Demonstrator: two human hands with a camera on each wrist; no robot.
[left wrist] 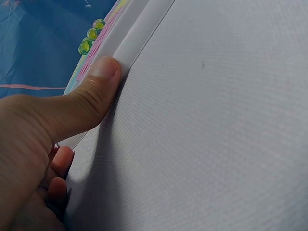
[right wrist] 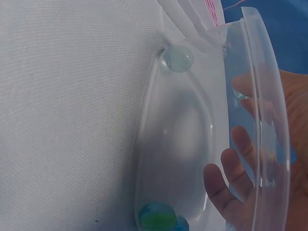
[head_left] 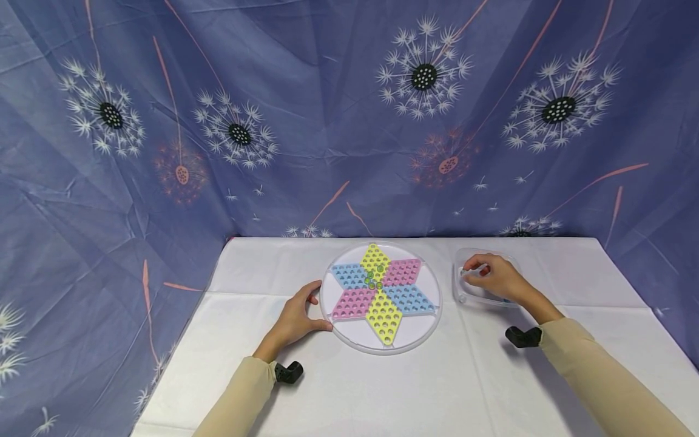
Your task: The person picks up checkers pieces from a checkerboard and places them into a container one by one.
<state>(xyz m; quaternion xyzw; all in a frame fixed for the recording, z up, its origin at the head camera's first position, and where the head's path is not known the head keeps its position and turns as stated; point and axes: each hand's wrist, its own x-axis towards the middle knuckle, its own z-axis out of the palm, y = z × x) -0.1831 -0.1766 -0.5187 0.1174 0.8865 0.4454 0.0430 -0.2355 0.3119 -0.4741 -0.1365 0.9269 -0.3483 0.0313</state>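
Observation:
A round white Chinese checkers board (head_left: 417, 328), with a pink, blue and yellow star of holes, lies on the table. Several green-yellow marbles (left wrist: 94, 33) sit near its centre. My left hand (head_left: 295, 318) is at the board's left edge, its thumb (left wrist: 98, 82) touching the rim and its index finger touching farther back. To the right stands a clear plastic box (head_left: 486, 300). Over it, my right hand (head_left: 497, 276) pinches a clear marble (right wrist: 239, 94) between thumb and index finger; the other fingers are spread, seen through the box wall.
In the box, a pale clear marble (right wrist: 179, 58) lies in one corner and blue and green marbles (right wrist: 158, 217) in another. A white cloth (head_left: 382, 394) covers the table. Blue dandelion-print fabric (head_left: 327, 121) hangs behind and at both sides.

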